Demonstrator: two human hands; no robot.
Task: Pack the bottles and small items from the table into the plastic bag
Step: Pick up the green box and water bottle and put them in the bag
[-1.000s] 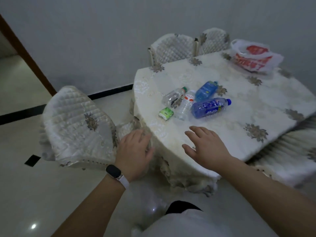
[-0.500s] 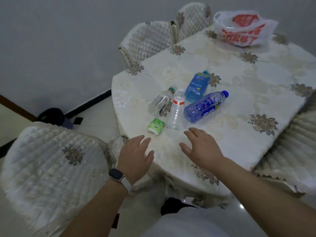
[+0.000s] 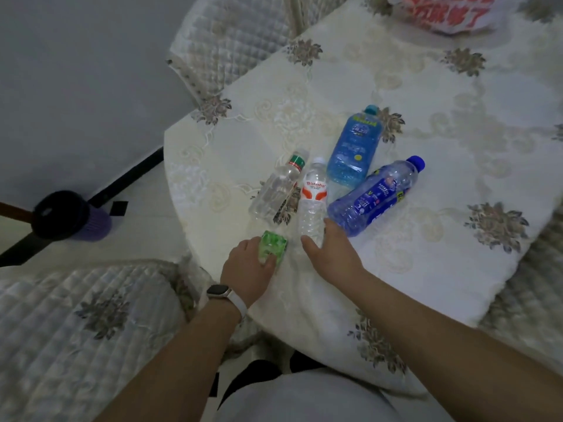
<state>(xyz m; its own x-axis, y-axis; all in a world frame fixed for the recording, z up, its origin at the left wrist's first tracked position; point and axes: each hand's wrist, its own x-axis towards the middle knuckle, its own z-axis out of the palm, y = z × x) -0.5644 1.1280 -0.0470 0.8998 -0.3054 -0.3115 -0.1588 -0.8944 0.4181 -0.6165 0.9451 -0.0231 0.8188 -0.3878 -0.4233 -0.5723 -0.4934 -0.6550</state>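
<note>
Several bottles lie on the table (image 3: 426,269): a clear one with a green cap (image 3: 275,188), a clear one with a red and white label (image 3: 313,199), and two blue ones (image 3: 355,146) (image 3: 376,197). My left hand (image 3: 248,271) closes on a small green packet (image 3: 273,248) near the table's front edge. My right hand (image 3: 332,252) wraps around the base of the red-label bottle. The white plastic bag with red print (image 3: 444,15) lies at the far side of the table, partly cut off by the frame's top edge.
Quilted chairs stand at the near left (image 3: 76,330), the far side (image 3: 231,41) and the right (image 3: 533,284). A dark purple bin (image 3: 73,216) sits on the floor by the wall. The tablecloth hangs over the table's edge.
Both hands have reached forward from the table's edge. The left one has come onto the green packet and the right one onto the red-label bottle. The view has moved closer and downward.
</note>
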